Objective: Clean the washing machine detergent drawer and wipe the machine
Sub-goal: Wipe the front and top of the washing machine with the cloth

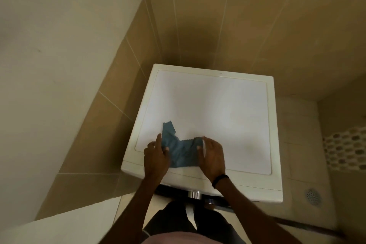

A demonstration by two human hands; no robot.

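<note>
A white washing machine (217,109) stands below me, and I see its flat top from above. A blue-grey cloth (179,149) with zigzag edges lies on the top near the front left corner. My left hand (156,157) pinches the cloth's left edge between thumb and fingers. My right hand (213,155) holds the cloth's right edge, and a dark band circles that wrist. A chrome knob (195,194) on the machine's front panel shows just under the top's front edge. The detergent drawer is hidden from this angle.
Tan wall tiles (208,31) close in the machine at the back and left. A tiled floor with a round metal drain (313,196) lies to the right. A mosaic strip (346,148) runs along the far right wall. My dark trousers show below.
</note>
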